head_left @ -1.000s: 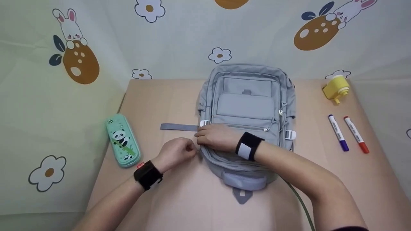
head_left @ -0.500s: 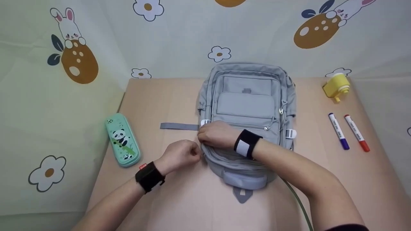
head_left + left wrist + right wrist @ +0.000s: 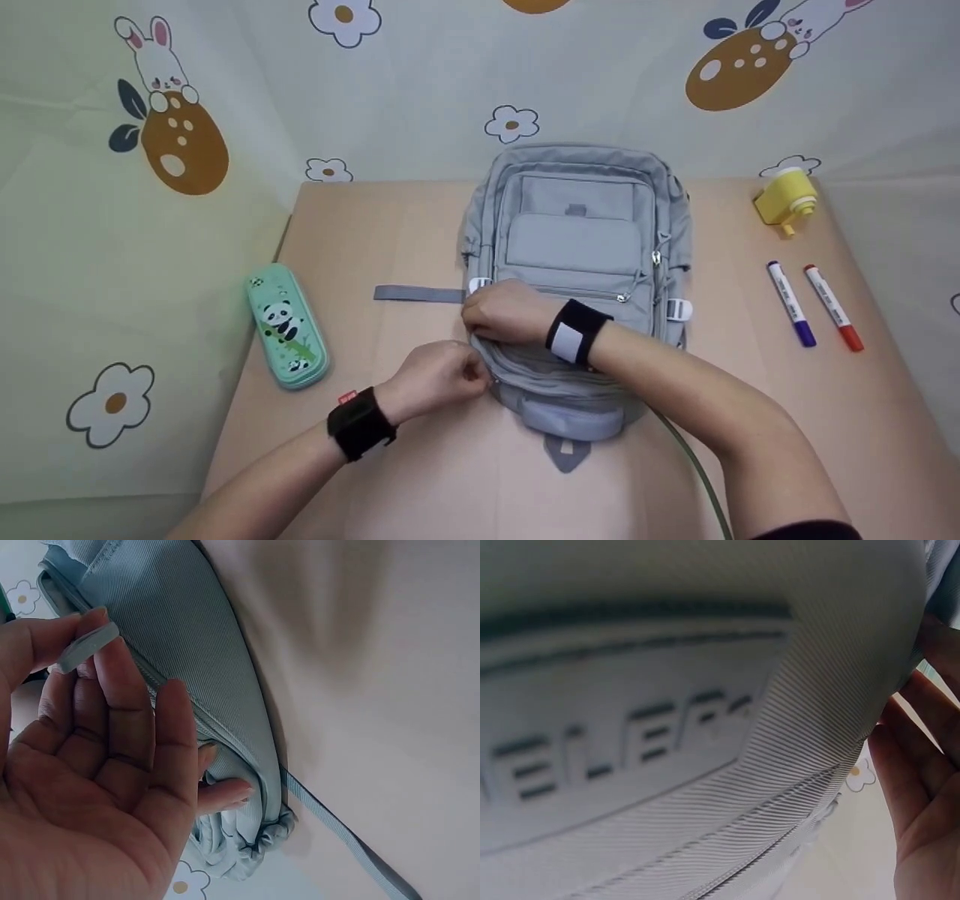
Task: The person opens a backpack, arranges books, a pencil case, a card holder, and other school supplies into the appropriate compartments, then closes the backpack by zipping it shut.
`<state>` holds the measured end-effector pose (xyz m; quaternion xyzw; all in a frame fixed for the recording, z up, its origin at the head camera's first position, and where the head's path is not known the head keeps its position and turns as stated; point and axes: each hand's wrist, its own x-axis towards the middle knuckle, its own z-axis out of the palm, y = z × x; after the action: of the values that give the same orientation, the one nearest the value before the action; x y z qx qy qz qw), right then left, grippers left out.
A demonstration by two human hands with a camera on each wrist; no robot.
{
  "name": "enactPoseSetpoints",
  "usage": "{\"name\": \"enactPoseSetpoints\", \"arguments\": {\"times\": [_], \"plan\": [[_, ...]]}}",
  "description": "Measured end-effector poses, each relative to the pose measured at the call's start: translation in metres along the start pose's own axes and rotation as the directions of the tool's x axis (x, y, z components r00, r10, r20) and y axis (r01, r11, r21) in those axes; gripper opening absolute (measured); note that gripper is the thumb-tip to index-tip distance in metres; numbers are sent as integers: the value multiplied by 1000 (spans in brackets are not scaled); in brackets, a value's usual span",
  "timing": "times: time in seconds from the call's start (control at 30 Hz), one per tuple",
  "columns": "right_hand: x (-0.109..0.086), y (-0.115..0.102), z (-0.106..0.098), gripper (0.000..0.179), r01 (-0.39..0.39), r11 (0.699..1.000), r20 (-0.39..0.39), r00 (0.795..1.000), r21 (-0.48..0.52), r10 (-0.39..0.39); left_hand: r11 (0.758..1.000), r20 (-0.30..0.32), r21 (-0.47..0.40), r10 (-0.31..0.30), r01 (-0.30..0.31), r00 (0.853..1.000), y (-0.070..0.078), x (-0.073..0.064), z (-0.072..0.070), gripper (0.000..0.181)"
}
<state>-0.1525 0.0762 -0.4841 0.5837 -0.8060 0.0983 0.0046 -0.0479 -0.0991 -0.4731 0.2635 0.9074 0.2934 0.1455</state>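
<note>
A grey backpack (image 3: 577, 244) lies front side up on the table, its top handle (image 3: 574, 421) toward me. At its left edge, my left hand (image 3: 441, 379) pinches a grey zipper pull (image 3: 88, 647) between thumb and forefinger; the other fingers are loosely bent. A zipper seam runs along the bag's side in the left wrist view. My right hand (image 3: 511, 310) reaches across the bag and grips the fabric of the same side, just beyond the left hand. In the right wrist view, its fingers (image 3: 900, 765) curl at the bag's edge.
A green panda pencil case (image 3: 289, 326) lies at the left. On the right are a blue marker (image 3: 791, 304), a red marker (image 3: 834, 307) and a yellow pencil sharpener with a crank (image 3: 786, 201). A grey strap (image 3: 418, 293) sticks out leftward from the bag.
My left hand has moved along the bag's left edge toward the top handle, rightward and nearer to me, with the zipper pull. The right hand keeps its grip almost in place.
</note>
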Motion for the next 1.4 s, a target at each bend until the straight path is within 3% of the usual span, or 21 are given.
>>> {"name": "enactPoseSetpoints", "arguments": {"times": [0.17, 0.47, 0.8, 1.07, 1.3, 1.4], "plan": [[-3, -1, -1, 19, 14, 999, -27, 1000, 31, -13, 1000, -13, 2, 12, -12, 1000, -1, -1, 1, 6], [-16, -5, -2, 11, 63, 996, -85, 995, 63, -58, 999, -10, -32, -19, 19, 1000, -2, -5, 2, 4], [-18, -12, 2, 9, 108, 993, -3, 994, 44, -108, 994, -32, -98, -52, 49, 998, 2, -9, 7, 6], [-18, -13, 0, 9, 76, 995, -11, 997, 59, -75, 993, -42, -120, -8, 3, 999, 11, -5, 17, 7], [-45, -26, -16, 12, 46, 997, -58, 997, 64, -42, 982, -11, -186, -32, 30, 999, 9, -5, 19, 7], [-62, -35, -26, 5, 14, 999, -72, 997, 39, -11, 974, 1, -223, -35, 35, 999, 9, -5, 18, 7]]}}
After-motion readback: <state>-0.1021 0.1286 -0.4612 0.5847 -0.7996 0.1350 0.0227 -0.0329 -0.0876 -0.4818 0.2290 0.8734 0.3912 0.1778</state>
